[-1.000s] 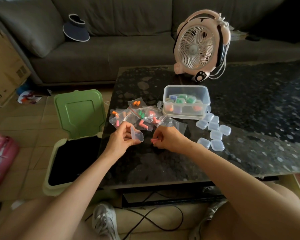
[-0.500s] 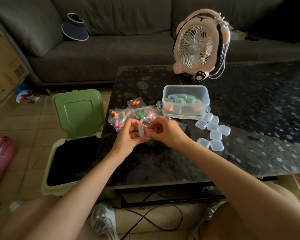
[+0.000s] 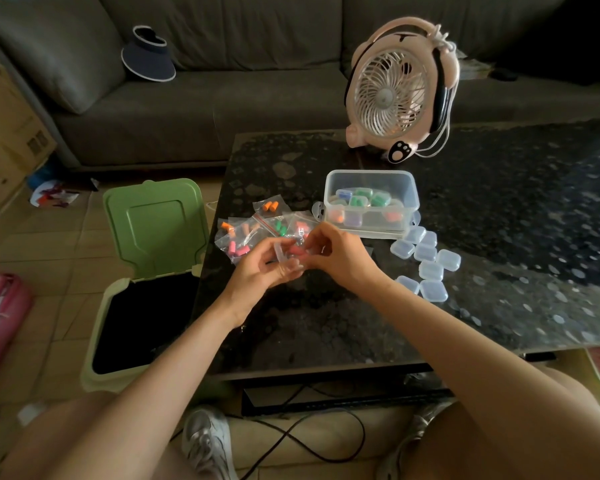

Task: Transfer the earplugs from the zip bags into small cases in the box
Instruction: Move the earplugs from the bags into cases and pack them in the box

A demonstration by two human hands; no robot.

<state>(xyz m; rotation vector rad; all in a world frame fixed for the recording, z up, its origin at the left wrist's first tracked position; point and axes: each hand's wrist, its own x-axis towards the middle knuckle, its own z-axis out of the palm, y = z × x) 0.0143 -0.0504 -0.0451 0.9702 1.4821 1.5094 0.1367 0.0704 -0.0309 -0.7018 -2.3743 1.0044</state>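
Behind the dark surface (image 3: 326, 323) sat a grey sofa (image 3: 222, 109), and a pink fan (image 3: 399, 91) stood at the far edge. Both hands were close together above the surface. The left hand (image 3: 257, 271) held a small clear case (image 3: 279, 252) in curled fingers. The right hand (image 3: 336, 252) pinched a pink earplug (image 3: 297, 250) right at the case. Some zip bags (image 3: 253, 230) of earplugs lay just behind the hands. The clear box (image 3: 371, 202) of filled cases stood near them, with empty cases (image 3: 426, 261) beside it.
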